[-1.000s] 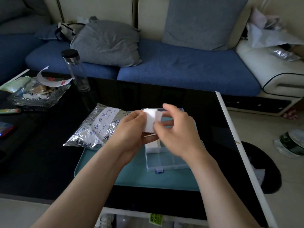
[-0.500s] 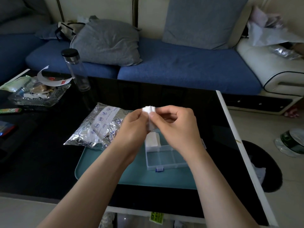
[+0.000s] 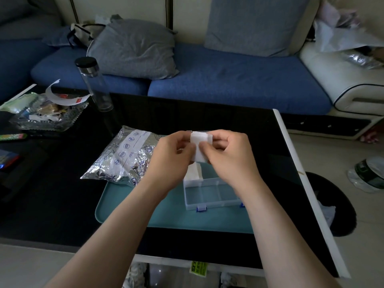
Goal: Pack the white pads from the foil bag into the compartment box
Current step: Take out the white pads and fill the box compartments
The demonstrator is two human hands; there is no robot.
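Both hands hold a folded white pad (image 3: pixel 200 145) in the air above the clear compartment box (image 3: pixel 209 194). My left hand (image 3: pixel 170 159) grips its left side and my right hand (image 3: pixel 226 154) pinches its right side with thumb and fingers. Another white pad (image 3: pixel 193 173) lies in the box's far left compartment; the near compartments that show hold nothing. The box stands on a teal tray (image 3: pixel 133 208). The silver foil bag (image 3: pixel 122 156) lies to the left, partly on the tray's far left corner.
The tray sits on a black glass table (image 3: pixel 52 194) with a white right edge. A clear bottle (image 3: pixel 94 84) with a black cap and a glass dish (image 3: pixel 45 115) of clutter stand at the far left. A blue sofa runs behind.
The pad was held flat a second ago, then bunched between my fingers. Now it shows as a folded block, and both hands have shifted slightly to the right above the box.
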